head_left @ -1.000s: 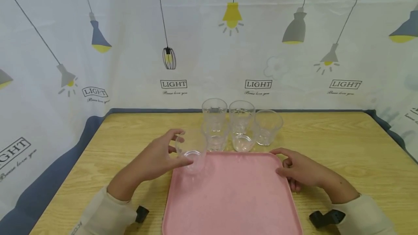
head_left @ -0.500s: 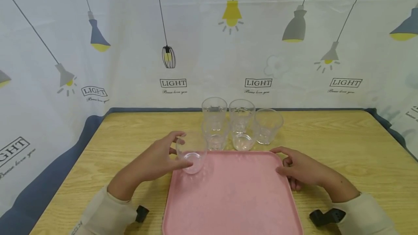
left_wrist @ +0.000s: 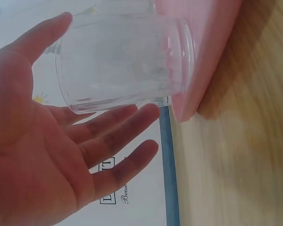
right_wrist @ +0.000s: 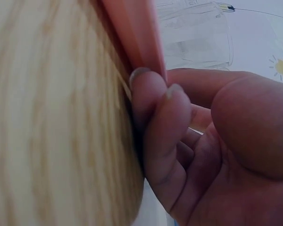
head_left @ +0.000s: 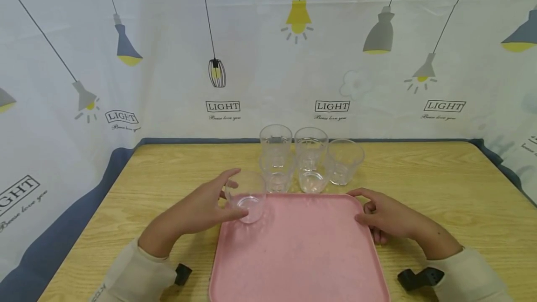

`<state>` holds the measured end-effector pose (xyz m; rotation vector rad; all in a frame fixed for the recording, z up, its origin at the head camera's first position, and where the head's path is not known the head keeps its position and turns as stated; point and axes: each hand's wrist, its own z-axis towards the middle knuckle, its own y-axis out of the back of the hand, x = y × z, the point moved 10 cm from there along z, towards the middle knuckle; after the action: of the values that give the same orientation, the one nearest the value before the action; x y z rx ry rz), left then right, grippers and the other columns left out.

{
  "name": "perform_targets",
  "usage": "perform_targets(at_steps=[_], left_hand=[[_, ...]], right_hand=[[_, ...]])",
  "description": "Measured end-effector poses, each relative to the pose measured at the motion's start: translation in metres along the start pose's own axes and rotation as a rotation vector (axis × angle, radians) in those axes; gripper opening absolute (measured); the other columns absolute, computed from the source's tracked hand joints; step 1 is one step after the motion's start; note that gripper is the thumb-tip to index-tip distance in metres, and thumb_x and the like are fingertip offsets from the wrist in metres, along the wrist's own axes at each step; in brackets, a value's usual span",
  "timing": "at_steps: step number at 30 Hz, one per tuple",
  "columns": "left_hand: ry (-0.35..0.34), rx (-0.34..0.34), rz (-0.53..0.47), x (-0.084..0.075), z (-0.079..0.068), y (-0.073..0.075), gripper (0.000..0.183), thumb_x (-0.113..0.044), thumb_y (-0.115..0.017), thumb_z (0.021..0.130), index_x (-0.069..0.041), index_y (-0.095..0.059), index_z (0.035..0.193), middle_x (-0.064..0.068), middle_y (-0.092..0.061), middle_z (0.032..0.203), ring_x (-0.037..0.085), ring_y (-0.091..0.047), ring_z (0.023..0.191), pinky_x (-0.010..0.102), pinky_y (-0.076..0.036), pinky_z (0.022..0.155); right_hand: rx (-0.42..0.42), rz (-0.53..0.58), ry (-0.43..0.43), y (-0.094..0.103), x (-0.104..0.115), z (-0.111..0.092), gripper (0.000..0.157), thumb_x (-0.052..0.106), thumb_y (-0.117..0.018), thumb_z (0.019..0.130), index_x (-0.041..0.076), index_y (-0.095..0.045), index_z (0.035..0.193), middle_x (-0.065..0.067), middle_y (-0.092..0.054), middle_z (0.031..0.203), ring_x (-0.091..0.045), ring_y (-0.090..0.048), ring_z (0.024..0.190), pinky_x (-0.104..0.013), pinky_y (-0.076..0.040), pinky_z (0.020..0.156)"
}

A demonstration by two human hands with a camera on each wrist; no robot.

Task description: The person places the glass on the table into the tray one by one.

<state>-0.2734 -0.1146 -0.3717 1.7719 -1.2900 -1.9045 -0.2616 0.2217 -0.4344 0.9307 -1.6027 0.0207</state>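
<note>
Presumably slick, the cup (head_left: pixel 254 195) within the relaxed left hand (head_left: pixel 205 206) is best held mid-wall, the tray (head_left: pixel 299 250) gripped by the right hand (head_left: pixel 383 215).

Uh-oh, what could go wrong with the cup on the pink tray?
The clear cup stands near a corner of the pink tray, so a nudge from the left hand might tip it off. The right hand grips the tray's edge, so a tug could make the cup wobble.

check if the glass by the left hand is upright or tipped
Upright: the glass has its rim up and base on the tray.
</note>
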Motion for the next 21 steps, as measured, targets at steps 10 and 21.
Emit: perform_targets(at_steps=[10, 21], left_hand=[[-0.006, -0.082, 0.023, -0.010, 0.010, 0.006, 0.093, -0.068, -0.063, 0.086, -0.030, -0.020, 0.159, 0.005, -0.040, 0.157, 0.030, -0.041, 0.144, 0.061, -0.037, 0.114], [-0.025, -0.161, 0.249, -0.038, 0.046, 0.003, 0.087, -0.068, -0.059, 0.088, -0.023, -0.030, 0.157, 0.001, -0.047, 0.154, 0.027, -0.045, 0.142, 0.071, -0.030, 0.112]], right_hand=[[0.020, 0.014, 0.002, -0.002, 0.000, 0.002, 0.060, 0.015, -0.058, 0.101, 0.004, -0.029, 0.152, -0.010, -0.059, 0.073, -0.014, -0.059, 0.045, -0.033, -0.053, 0.040], [-0.004, -0.013, -0.024, 0.001, -0.001, -0.001, 0.059, 0.015, -0.059, 0.100, 0.004, -0.030, 0.151, -0.009, -0.060, 0.072, -0.014, -0.060, 0.046, -0.034, -0.054, 0.041]])
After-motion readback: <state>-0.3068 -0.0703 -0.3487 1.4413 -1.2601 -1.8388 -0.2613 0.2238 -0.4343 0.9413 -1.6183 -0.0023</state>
